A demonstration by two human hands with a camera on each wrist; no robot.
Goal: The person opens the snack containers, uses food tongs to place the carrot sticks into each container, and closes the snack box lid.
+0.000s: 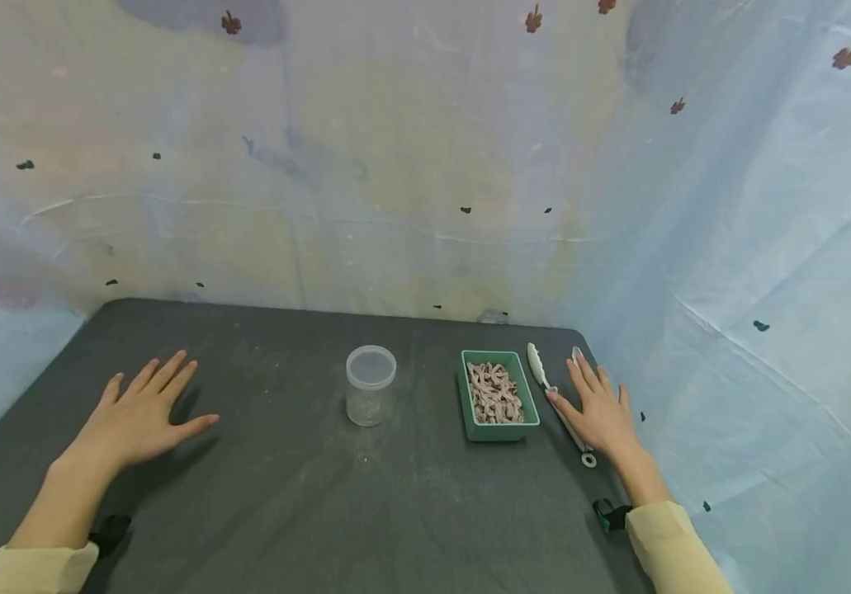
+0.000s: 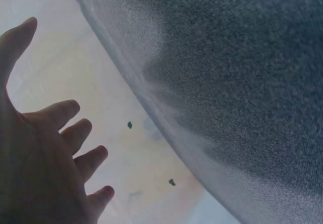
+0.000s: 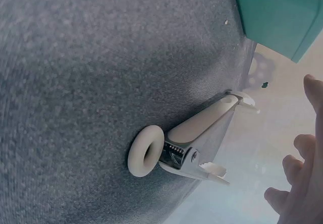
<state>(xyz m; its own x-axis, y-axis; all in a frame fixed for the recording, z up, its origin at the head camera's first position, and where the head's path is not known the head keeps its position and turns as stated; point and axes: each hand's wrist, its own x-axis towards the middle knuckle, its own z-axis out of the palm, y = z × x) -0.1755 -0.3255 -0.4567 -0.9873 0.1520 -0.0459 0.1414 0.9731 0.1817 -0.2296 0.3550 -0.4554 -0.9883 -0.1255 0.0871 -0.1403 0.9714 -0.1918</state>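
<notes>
My left hand [image 1: 135, 419] is held over the left part of the table, fingers spread, holding nothing. My right hand [image 1: 602, 415] has its fingers spread over a pair of white tongs [image 1: 536, 363] at the right side of the table, and covers part of them in the head view. Seen from the right wrist, the tongs [image 3: 202, 120] lie on the cloth with their pull ring towards the camera and their two arms apart; the fingers stand clear of them. Left of the tongs sits a green rectangular tray [image 1: 499, 432] filled with pale brownish, strip-like pieces.
A clear plastic jar [image 1: 370, 404] with a translucent lid stands near the middle of the dark cloth-covered table [image 1: 284, 511]. Pale patterned sheeting [image 1: 395, 148] hangs behind the table and along its right side.
</notes>
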